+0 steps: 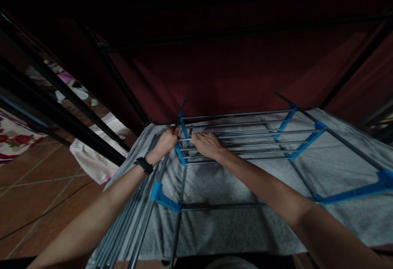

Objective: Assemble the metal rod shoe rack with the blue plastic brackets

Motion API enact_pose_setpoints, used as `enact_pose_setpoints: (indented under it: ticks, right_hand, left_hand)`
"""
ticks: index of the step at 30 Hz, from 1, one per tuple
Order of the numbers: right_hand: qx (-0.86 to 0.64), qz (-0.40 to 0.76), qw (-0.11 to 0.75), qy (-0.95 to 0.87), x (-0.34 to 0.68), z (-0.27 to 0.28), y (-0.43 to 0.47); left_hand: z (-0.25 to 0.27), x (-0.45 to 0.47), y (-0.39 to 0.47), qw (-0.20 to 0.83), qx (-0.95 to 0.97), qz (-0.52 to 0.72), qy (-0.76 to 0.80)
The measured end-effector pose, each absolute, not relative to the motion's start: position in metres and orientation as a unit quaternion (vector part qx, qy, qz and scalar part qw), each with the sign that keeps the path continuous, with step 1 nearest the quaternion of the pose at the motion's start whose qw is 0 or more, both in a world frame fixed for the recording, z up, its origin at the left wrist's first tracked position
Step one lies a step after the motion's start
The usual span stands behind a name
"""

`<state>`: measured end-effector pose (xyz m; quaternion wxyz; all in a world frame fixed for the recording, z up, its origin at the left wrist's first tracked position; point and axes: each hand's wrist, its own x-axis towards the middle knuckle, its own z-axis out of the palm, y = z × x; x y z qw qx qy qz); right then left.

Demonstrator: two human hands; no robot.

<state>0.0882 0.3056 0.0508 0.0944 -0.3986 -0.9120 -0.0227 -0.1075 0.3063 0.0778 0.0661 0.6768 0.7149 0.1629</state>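
Striped cloth [92, 163], tiled floor [39, 197]

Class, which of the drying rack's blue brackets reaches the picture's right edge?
The long lower right bracket; every other, including the short lower left bracket, stops before that edge.

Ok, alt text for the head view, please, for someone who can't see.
A person's left grip and right grip hold the left end of a rack with blue joints on grey cloth. Metal rods run along the left; behind is dark red fabric.
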Motion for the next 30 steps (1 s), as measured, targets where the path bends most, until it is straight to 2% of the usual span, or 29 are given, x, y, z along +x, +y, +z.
enact_pose_setpoints:
  ticks: [10, 15, 20, 26, 30]
  right_hand:
    - [-0.396, -0.023, 0.121, -0.910, 0.089, 0.048, 0.303]
    - [-0.378, -0.063, 0.162, -0.910, 0.106, 0.041, 0.297]
    - [-0.436, -0.080, 0.212, -0.871, 0.169, 0.026, 0.290]
    - [-0.530, -0.135, 0.231, -0.804, 0.282, 0.007, 0.281]
    - [-0.579, -0.174, 0.239, -0.760, 0.348, 0.004, 0.272]
  left_hand:
    - [0.085, -0.103, 0.304, -0.022, 0.724, 0.016, 0.689]
    - [0.086, -0.103, 0.301, -0.007, 0.694, 0.058, 0.718]
    - [0.088, -0.102, 0.298, -0.017, 0.682, 0.053, 0.729]
    - [0.093, -0.098, 0.299, -0.063, 0.719, 0.016, 0.692]
    - [0.090, -0.099, 0.310, -0.042, 0.741, 0.007, 0.670]
